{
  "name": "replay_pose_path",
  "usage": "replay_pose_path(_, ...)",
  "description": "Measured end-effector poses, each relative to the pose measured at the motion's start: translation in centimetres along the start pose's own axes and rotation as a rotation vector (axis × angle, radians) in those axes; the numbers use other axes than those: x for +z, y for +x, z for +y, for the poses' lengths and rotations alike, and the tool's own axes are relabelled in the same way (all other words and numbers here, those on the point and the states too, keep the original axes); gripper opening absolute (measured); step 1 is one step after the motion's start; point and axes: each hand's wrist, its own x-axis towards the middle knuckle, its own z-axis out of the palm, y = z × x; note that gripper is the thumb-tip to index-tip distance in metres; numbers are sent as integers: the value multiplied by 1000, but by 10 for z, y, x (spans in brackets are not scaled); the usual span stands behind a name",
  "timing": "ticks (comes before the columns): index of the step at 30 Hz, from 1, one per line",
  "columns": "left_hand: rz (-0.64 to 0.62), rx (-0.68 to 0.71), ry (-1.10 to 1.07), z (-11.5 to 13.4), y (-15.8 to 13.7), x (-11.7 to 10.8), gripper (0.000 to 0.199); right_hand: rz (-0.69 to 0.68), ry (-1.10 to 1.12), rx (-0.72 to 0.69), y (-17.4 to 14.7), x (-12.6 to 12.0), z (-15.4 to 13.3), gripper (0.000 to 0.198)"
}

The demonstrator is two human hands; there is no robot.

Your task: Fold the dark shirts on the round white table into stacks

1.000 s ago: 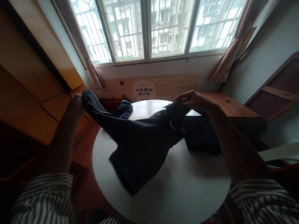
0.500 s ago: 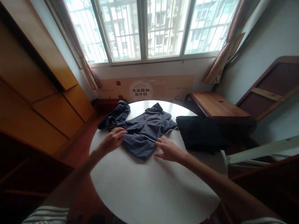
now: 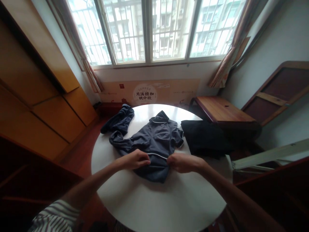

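A dark grey jacket (image 3: 158,137) with white piping and a collar lies spread on the white round table (image 3: 169,203), its collar toward the window. My left hand (image 3: 138,159) is closed on the jacket's cloth near the middle, beside the white piping line. My right hand (image 3: 180,162) pinches the jacket's right edge at the other end of that piping. The lower part of the jacket hangs toward me between and below both hands. One sleeve is bunched out to the left.
A dark blue crumpled garment (image 3: 119,119) lies at the table's left rim. Folded black cloth (image 3: 205,137) rests at the right edge. Beyond it stands a low wooden table (image 3: 224,108). Wooden cabinets (image 3: 58,106) line the left side.
Both hands have closed on the jacket and drawn it toward me, nearer each other. The jacket has come away from the blue garment at the left.
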Motion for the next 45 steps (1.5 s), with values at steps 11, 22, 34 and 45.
replay_pose_path(11, 375, -488, 170, -40, 91, -62, 47, 621, 121, 434, 44, -25, 43, 15)
replay_pose_path(22, -245, 297, -75, 38, 75, 12, 42, 798, 473, 533, 53, -4, 64, 66)
replay_pose_path(34, 293, -60, 87, -49, 70, -57, 33, 948, 304, 347, 40, -10, 57, 29)
replay_pose_path(45, 333, 254, -79, -48, 108, -31, 22, 671, 257, 164, 40, 1, 52, 83)
